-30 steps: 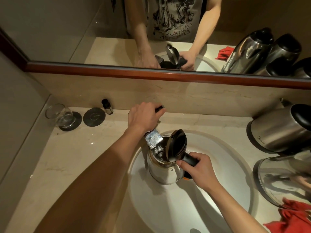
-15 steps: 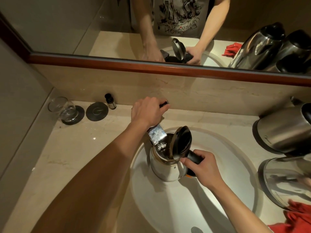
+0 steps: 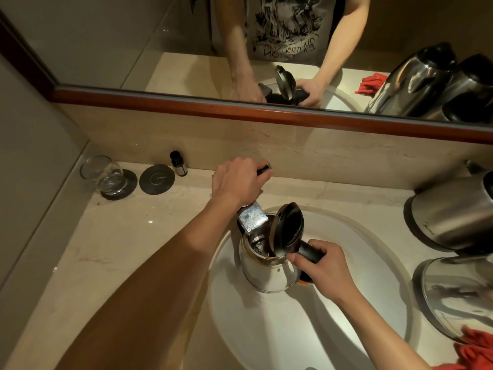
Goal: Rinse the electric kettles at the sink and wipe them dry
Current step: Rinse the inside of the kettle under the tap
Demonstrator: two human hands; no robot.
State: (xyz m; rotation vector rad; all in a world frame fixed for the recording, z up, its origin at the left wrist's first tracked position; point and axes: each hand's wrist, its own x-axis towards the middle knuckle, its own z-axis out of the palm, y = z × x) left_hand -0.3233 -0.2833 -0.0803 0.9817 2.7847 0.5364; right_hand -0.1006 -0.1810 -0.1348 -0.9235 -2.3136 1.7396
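Over the white sink (image 3: 373, 263) set in the counter (image 3: 120, 249), the right hand (image 3: 324, 268) grips the handle of the open-lidded kettle (image 3: 266, 273) beneath the spout. The left hand (image 3: 236, 180) grasps the tap lever (image 3: 264, 170). This looks like the rinsing step; next, probably swirl and empty the kettle.

Polished steel kettle (image 3: 266, 273) with glossy black plastic lid (image 3: 289, 229); smooth white sink (image 3: 373, 289); veined beige stone counter (image 3: 120, 249).

Barely any movement here: the view lifts slightly, so the counter and sink (image 3: 373, 303) sit lower in the picture. The kettle (image 3: 266, 271) shows no clear shift under the tap (image 3: 252, 218), its lid (image 3: 288, 228) perhaps opened a touch wider.
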